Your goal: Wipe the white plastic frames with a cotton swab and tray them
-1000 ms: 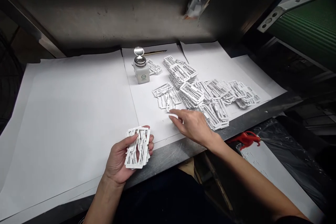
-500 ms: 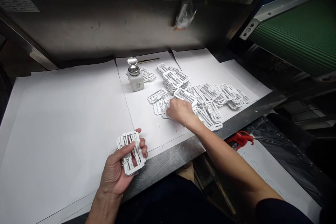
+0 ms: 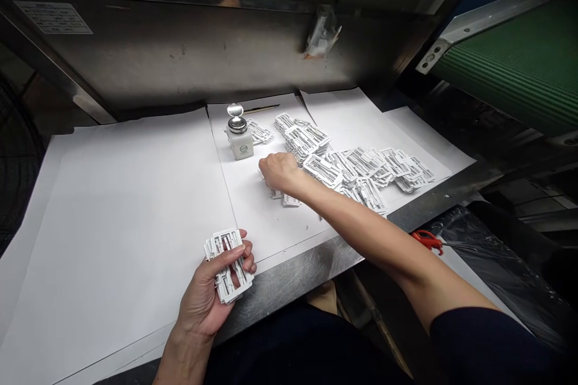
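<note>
The left hand [image 3: 221,283] holds a stack of white frames [image 3: 230,267] over the counter's [image 3: 311,274] near metal edge, its grip closed with the thumb on top. The right hand [image 3: 277,173] reaches over loose frames [image 3: 291,200], fingers curled; I cannot tell whether its grip has hold of one. Beyond stands a bottle [image 3: 241,143]; a heap of frames [image 3: 323,168] spreads rightward. Bare paper [image 3: 135,222] leaves open room on the left.

Left hand [image 3: 221,280] palm-up, thumb pressed over fingers; right hand [image 3: 276,169] outstretched, knuckles up.
</note>
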Demonstrator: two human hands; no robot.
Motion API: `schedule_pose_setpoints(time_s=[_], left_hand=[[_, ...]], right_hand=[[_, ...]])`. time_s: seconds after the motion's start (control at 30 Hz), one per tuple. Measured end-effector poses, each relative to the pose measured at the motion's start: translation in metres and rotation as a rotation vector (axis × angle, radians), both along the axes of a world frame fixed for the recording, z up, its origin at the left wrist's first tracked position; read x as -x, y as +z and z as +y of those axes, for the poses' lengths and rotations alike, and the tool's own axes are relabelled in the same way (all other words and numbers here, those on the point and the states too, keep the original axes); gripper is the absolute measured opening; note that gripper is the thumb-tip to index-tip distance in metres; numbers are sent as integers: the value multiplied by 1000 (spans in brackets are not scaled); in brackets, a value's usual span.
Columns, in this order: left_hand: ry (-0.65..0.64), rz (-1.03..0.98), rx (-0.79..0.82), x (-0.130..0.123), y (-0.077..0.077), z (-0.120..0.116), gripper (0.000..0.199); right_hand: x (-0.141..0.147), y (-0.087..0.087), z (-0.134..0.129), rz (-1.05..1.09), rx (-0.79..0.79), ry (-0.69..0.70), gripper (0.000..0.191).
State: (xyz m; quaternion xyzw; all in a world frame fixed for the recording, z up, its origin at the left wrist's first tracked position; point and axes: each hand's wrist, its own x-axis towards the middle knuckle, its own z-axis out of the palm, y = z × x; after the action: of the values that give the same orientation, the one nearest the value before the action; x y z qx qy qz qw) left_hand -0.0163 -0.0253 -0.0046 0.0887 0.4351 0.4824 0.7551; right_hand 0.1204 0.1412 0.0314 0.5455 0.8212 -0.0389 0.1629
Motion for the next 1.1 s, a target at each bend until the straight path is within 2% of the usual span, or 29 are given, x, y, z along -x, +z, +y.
schedule_pose_setpoints(time_s=[0.1,0.17,0.27,0.33,0.43,0.57,0.63,0.73,0.77,0.83,0.93,1.0,1.1], left_hand=[[13,52,39,5,-1,-1,33],[16,78,55,7,-3,0,35],[18,45,26,6,-3,2,31],[22,9,1,4,-3,2,28],[41,48,-14,2,-1,2,28],[95,286,-92,-2,2,6,37],[80,410,-205,-5,3,8,38],[-6,524,-364,-9,4,10,41],[-51,521,-391,-10,4,10,43],[-146,483,-416,-13,4,9,43],[-223,417,-387,-17,3,4,38],[-202,312,-301,-18,1,0,34],[-120,80,-84,-13,-5,-4,34]], right_hand=[[2,-3,5,-25,-1,45,26],[-2,-6,6,-31,-1,76,21],[-7,-6,7,-23,-15,107,13],[-10,-3,8,-4,-33,118,16],[-15,8,8,46,-66,124,20],[-28,32,-12,179,-120,109,17],[-35,39,-34,346,-16,92,20],[-42,36,-70,941,595,-68,26],[-42,31,-82,1105,731,-144,28],[-43,19,-101,1343,886,-306,29],[-45,3,-119,1491,977,-486,31],[-49,-4,-125,1525,978,-522,33],[-60,-12,-128,1643,810,-587,31]])
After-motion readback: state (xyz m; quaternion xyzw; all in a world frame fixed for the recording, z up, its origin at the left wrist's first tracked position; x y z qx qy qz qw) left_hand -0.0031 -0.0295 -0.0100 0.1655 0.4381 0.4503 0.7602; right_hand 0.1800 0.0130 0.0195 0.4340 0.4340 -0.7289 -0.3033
